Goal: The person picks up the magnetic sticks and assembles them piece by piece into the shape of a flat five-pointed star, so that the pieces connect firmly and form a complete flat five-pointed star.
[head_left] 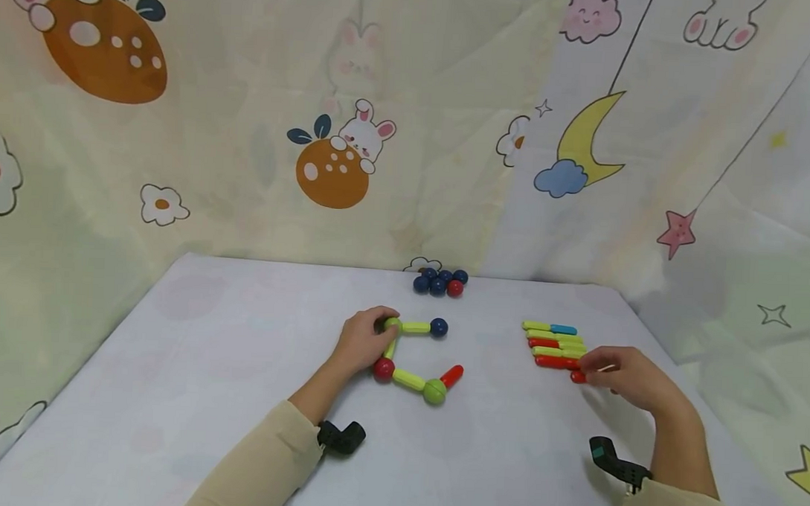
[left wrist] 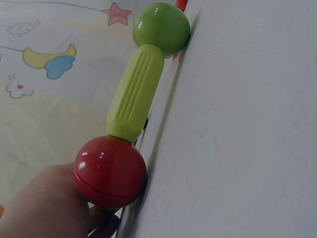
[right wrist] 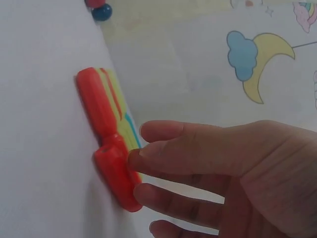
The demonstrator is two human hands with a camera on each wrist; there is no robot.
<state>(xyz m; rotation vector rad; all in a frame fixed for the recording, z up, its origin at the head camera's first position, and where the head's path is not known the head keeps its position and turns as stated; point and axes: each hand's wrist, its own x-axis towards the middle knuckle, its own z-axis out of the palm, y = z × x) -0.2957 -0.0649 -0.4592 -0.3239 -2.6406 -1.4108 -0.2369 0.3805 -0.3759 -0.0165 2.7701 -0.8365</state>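
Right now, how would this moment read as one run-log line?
left hand: holds yellow-green ball | right hand: at red rod | loose blue balls: grouped, far side of table

My left hand (head_left: 363, 339) partly hides a yellow-green ball (head_left: 393, 324), my right hand (head_left: 631, 376) the nearest red plastic rod (head_left: 578, 377). The right wrist view's top edge crops a glossy red ball (right wrist: 95, 3).

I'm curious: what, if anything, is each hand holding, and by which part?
The left hand holds the linked toy by its far green ball. Whether the right hand grips a red stick is unclear.
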